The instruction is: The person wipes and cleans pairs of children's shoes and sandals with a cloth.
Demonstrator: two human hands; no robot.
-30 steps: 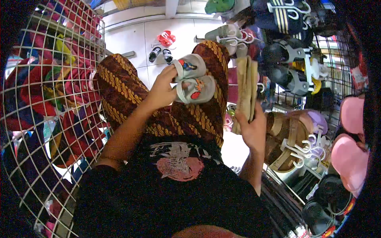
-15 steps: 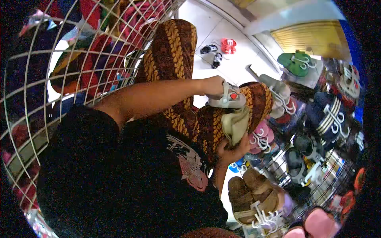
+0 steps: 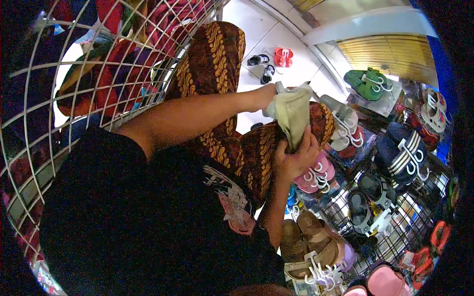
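My left hand (image 3: 265, 97) is closed on a grey clog (image 3: 269, 109), held up over my patterned trousers (image 3: 212, 64). Most of the clog is hidden now behind a pale yellow-green cloth (image 3: 292, 114). The cloth hangs against the clog, its lower end bunched in my right hand (image 3: 297, 157), whose fingers are wrapped round it. Just beyond my right hand, pink sandals (image 3: 318, 175) hang on white hooks.
A white wire grid (image 3: 98, 74) with colourful goods behind it rises on the left. On the right, a black rack (image 3: 405, 217) carries brown sandals (image 3: 313, 234), black sandals (image 3: 368, 202) and a green pair (image 3: 366, 84). Red sandals (image 3: 283, 56) and small black sandals (image 3: 258, 59) lie on the tiled floor.
My right hand has moved up with the cloth, which now covers most of the clog. The clog's front and red badge, visible before, are hidden. My left hand has shifted slightly up.
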